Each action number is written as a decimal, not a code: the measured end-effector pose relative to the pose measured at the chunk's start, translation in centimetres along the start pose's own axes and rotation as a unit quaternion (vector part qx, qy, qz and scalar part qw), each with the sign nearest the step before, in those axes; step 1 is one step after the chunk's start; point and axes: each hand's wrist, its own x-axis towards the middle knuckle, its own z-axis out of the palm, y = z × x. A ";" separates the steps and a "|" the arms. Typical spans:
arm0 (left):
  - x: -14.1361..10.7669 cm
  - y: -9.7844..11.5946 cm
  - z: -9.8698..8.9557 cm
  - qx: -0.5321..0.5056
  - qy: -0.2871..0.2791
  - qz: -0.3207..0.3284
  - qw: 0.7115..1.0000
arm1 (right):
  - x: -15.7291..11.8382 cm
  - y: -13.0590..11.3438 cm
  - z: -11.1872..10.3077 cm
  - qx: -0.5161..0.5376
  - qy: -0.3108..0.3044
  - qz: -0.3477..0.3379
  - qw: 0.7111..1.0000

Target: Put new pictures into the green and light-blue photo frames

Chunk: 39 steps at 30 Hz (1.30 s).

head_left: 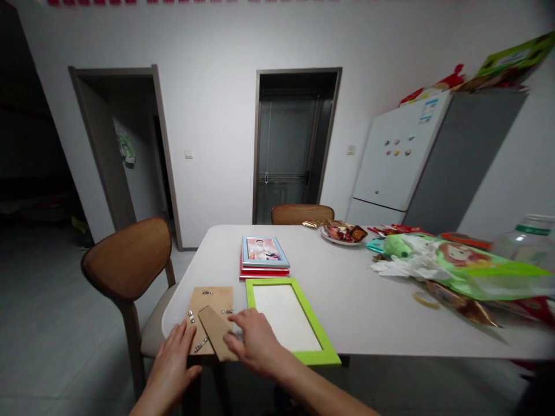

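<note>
A brown backing board [212, 300] with metal clips and a slanted stand flap [214, 332] lies at the table's near left corner. My left hand [173, 355] rests at the board's left edge, its fingers stretched out. Over the board's right side is my right hand [251, 338], thumb and forefinger apart, with something small and pale, too blurred to name, beside them. Just right of it lies a lime-green frame [306, 309] around a white inner area. Behind that is a stack of frames, a light blue one [264, 251] with a photo on top of red ones [264, 273].
A plate of snacks [344, 234] stands at the table's far side. Green and white packaging [451, 263], a tape roll [425, 299] and a large clear jar [526, 242] crowd the right. Wooden chairs stand at the left [130, 260] and behind the table [302, 214].
</note>
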 end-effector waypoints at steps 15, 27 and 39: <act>0.6 3.3 -2.1 -0.112 0.100 0.057 0.987 | -0.1 -0.1 -0.7 0.145 0.095 0.028 0.984; 0.8 13.9 0.3 -0.156 -0.038 0.179 0.971 | -7.6 8.9 -6.8 0.061 0.072 0.117 0.989; 0.4 13.2 1.1 -0.138 -0.067 0.216 0.964 | -6.9 11.0 -4.2 -0.056 0.073 0.085 0.992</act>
